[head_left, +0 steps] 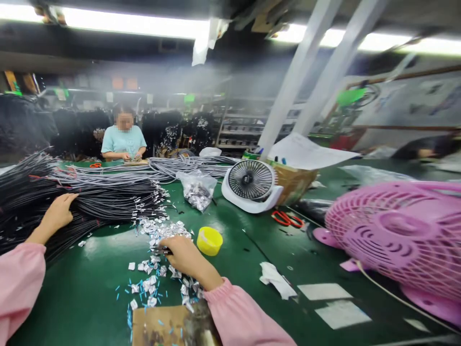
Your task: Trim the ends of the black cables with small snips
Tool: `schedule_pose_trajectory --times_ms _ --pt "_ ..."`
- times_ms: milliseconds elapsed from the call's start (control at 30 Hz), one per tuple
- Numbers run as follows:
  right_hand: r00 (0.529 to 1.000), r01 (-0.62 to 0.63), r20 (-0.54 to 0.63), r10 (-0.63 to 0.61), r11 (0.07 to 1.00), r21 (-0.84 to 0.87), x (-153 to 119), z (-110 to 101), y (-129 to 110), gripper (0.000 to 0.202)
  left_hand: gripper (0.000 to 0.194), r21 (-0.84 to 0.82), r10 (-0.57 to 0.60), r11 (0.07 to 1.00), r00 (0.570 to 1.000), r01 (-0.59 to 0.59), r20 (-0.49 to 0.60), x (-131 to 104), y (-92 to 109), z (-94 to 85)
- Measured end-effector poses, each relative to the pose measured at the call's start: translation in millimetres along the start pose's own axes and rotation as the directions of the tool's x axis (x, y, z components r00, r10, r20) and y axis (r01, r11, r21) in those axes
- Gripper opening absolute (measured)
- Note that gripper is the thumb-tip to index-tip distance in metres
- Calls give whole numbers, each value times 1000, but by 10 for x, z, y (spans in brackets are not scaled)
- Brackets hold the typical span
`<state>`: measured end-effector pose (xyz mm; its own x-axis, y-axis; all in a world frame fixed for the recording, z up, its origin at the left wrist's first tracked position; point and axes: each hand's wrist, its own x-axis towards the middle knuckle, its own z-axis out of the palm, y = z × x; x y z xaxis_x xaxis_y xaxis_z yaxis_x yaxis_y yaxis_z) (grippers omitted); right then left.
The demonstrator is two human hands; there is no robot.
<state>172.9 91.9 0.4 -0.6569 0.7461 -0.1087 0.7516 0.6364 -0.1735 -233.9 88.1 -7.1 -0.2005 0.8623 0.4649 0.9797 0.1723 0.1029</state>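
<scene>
My left hand [59, 214] reaches onto a thick bundle of black cables [111, 202], its fingers bent together around some strands; the fingertips are partly hidden. The cables' stripped, pale ends point right, towards a heap of crumpled silver foil pieces [169, 230]. Over the lower side of that heap is my right hand [185, 257], fingers curled and closed. Something dark shows at its fingertips, too small to name. Small blue tube pieces [160, 283] lie scattered with the foil below it. A yellow round tub [209, 241] stands just right of this hand.
Grey cables [190, 166] lie behind the black ones. A bag of foil pieces [197, 190], a white fan [252, 185], red-handled scissors [287, 219] and a large pink fan [392, 235] occupy the green table. Cardboard [158, 327] lies in front. A co-worker [124, 139] sits opposite.
</scene>
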Motion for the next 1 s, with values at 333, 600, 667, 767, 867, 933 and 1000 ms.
schedule_pose_trajectory --times_ms 333,600,667,767,867,933,1000 --pt "999 -4 36 5 1000 -25 -2 -8 10 29 35 170 -28 985 996 13 88 361 -22 38" --pt "999 33 28 -32 999 -16 -22 5 -29 30 33 193 -35 981 999 32 13 -286 267 410" --pt "999 46 29 -45 999 -19 -19 22 -35 32 36 204 26 978 996 -42 81 -363 355 527" --pt "998 51 30 -50 998 -23 -11 35 -40 31 36 241 51 967 990 -81 131 -339 442 605" --pt "999 35 24 -34 999 -26 -8 10 -40 29 37 281 50 955 987 -93 155 -291 490 576" --pt "1000 23 15 -22 999 -30 -12 -23 -42 30 37 310 46 946 985 -96 166 -293 513 528" --pt "1000 18 5 -18 999 -34 -21 -57 -50 31 37 337 40 936 983 -99 177 -317 534 482"
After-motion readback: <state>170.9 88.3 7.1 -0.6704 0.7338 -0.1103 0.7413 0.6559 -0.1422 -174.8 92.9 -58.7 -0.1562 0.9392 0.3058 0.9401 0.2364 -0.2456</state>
